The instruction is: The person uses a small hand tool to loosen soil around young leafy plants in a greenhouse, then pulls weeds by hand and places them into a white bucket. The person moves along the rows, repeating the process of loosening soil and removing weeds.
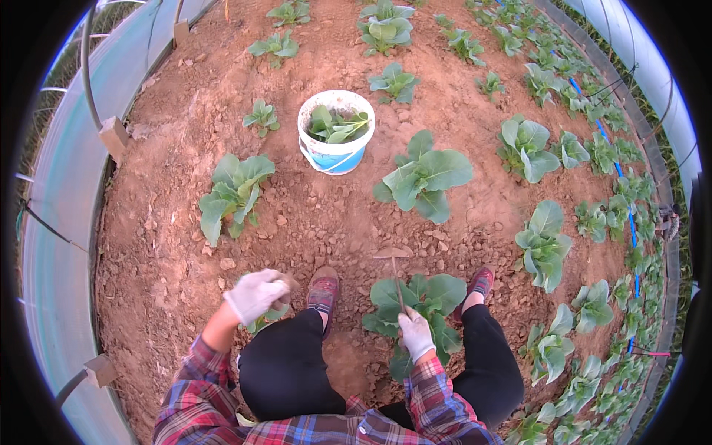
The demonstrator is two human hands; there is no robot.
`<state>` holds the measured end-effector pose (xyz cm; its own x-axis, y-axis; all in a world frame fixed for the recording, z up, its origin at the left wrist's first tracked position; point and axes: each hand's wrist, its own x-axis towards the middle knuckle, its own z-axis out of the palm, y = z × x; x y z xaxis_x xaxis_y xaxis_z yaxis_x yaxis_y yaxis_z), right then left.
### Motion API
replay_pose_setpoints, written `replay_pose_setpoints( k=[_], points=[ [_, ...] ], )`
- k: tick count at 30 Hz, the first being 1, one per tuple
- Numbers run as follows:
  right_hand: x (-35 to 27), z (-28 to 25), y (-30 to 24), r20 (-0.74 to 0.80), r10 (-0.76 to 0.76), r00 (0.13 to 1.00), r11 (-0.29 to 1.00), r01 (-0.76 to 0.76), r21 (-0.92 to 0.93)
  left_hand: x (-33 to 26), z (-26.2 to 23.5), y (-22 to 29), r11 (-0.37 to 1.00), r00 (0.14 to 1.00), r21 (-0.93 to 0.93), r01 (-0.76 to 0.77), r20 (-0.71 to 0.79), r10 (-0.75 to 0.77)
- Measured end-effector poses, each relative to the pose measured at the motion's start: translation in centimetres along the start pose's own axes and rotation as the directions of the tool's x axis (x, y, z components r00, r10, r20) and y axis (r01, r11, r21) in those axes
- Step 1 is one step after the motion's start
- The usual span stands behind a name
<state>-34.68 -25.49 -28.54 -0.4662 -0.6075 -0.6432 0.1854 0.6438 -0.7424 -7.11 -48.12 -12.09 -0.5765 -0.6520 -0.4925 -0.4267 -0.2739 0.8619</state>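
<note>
Two gloved hands low: right hand [414, 334] fingers around a hoe [395, 268], left hand [256, 294] fingers curled over soil.

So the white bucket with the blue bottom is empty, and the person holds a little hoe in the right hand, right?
Not quite. In the head view the white bucket has green leaves in it. The rest is right: the right hand does hold the little hoe.
</note>
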Motion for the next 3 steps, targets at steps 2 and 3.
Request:
replay_pose_setpoints(
  k=[2, 3],
  points=[
    [-2.1, -0.3, -4.4, 0.050, 0.000, 0.999, 0.986, -0.009, 0.169, -3.6, -0.5, 3.1, 0.997, 0.990, -0.042, -0.062, -0.127, 0.056],
    [-2.7, -0.9, -4.6, 0.030, -0.008, 1.000, 0.986, 0.003, 0.168, -5.8, -0.1, 5.2, 0.997, 0.985, 0.007, -0.075, -0.158, 0.075]
  ],
)
